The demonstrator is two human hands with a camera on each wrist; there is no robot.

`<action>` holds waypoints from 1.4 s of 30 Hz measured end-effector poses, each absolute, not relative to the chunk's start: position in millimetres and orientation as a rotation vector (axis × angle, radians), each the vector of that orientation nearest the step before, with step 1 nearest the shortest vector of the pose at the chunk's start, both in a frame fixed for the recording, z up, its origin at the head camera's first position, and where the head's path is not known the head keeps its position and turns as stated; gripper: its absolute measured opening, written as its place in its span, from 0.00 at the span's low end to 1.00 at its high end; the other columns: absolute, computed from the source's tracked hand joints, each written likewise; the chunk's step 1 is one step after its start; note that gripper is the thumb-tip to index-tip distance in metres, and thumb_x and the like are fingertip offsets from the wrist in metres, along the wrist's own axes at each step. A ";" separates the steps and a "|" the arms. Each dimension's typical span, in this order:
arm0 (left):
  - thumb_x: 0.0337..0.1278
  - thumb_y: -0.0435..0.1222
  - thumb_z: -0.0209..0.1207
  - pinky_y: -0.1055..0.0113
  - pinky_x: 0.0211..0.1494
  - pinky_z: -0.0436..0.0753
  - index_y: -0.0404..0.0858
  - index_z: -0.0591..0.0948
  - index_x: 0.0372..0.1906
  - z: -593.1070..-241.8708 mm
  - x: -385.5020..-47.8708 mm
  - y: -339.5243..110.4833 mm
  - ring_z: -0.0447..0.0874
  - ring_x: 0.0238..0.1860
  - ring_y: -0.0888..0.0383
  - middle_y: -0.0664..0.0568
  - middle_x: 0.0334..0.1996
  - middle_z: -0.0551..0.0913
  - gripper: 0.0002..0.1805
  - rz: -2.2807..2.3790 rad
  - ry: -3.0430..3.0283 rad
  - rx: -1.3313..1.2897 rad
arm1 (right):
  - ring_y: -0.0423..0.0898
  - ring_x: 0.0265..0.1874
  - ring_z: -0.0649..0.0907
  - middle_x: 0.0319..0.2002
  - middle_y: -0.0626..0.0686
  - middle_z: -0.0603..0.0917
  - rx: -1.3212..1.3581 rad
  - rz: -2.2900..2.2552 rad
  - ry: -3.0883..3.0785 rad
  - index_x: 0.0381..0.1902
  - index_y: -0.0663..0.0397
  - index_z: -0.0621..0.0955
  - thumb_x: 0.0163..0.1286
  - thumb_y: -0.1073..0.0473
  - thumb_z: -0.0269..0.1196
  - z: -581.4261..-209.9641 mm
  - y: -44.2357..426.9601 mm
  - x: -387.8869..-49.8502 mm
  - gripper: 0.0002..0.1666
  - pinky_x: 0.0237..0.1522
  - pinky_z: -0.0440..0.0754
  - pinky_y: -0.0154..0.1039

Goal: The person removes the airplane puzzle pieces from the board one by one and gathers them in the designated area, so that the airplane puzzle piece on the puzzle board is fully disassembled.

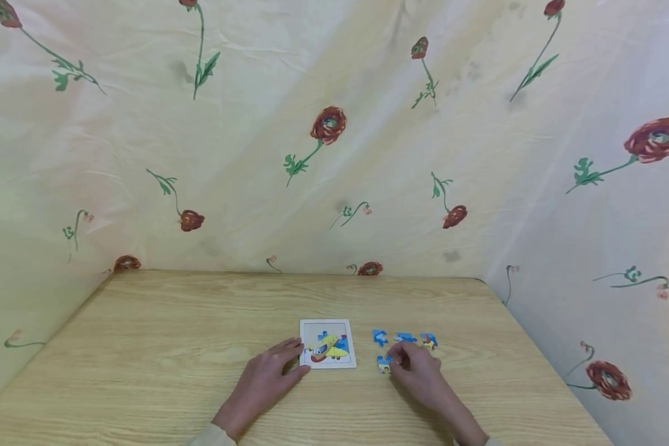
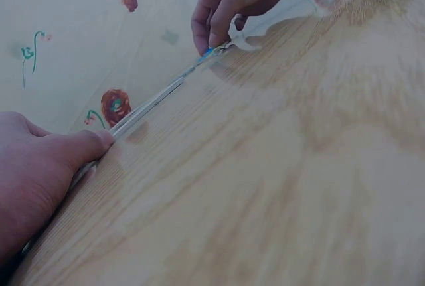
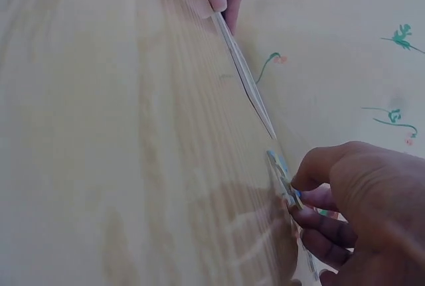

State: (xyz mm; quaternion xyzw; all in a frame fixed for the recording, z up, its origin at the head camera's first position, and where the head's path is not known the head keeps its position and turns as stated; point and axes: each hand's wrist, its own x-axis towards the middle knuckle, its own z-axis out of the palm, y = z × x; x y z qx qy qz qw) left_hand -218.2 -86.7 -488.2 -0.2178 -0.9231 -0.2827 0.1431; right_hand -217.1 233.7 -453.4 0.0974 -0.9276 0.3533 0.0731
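Wood-look table [image 1: 201, 322], flowered cloth [image 1: 245, 124] behind and at both sides. White-rimmed jigsaw board [image 1: 352, 350] lies flat btwn the hands, part-filled: yellow plane [image 1: 326, 345] shows, w/ bare backing up top. L hand [image 1: 266, 375] isn't clasping; its fingers lie outstretched at the board's L edge, thumb at the near corner, prob. b/c a light board would slide if unbraced. R hand [image 1: 420, 375] is in a thumb-and-finger pinch on the near pc [image 1: 383, 365], R of the board; the tip grip looks chosen b/c the pc is thin and flat. Underside hidden, so can't tell if it's lifted. Loose pcs [image 1: 380, 337], at least 3, sit in a row just beyond, apart from each other and the board, prob. so each can be seen and picked up singly.
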 end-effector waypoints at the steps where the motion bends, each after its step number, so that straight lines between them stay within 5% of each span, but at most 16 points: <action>1: 0.69 0.51 0.65 0.47 0.61 0.81 0.35 0.85 0.61 -488.2 -218.3 -86.6 0.80 0.65 0.46 0.44 0.64 0.82 0.27 -0.819 -2.659 -0.629 | 0.42 0.37 0.77 0.32 0.42 0.80 0.286 1.025 -2.789 0.40 0.53 0.85 0.63 0.70 0.67 -453.6 233.6 -217.1 0.09 0.51 0.63 0.62; 16: 0.68 0.51 0.65 0.45 0.61 0.81 0.35 0.85 0.61 -486.4 -217.7 -85.3 0.80 0.64 0.46 0.44 0.63 0.82 0.27 -0.826 -2.658 -0.631 | 0.44 0.42 0.76 0.38 0.44 0.80 0.337 0.934 -2.812 0.40 0.49 0.85 0.67 0.65 0.69 -453.2 240.6 -217.0 0.06 0.46 0.67 0.49; 27: 0.68 0.50 0.66 0.45 0.61 0.81 0.34 0.85 0.60 -486.8 -218.6 -85.8 0.81 0.64 0.46 0.43 0.63 0.82 0.26 -0.809 -2.658 -0.634 | 0.43 0.38 0.77 0.36 0.48 0.80 0.591 1.026 -2.642 0.43 0.59 0.83 0.68 0.71 0.67 -451.7 236.1 -226.5 0.07 0.41 0.79 0.37; 42: 0.68 0.50 0.65 0.45 0.61 0.81 0.35 0.85 0.60 -487.2 -219.2 -86.4 0.81 0.64 0.46 0.44 0.63 0.82 0.27 -0.818 -2.663 -0.634 | 0.44 0.38 0.75 0.35 0.46 0.78 0.633 1.055 -2.702 0.44 0.60 0.83 0.71 0.69 0.65 -451.9 192.5 -242.2 0.06 0.39 0.78 0.36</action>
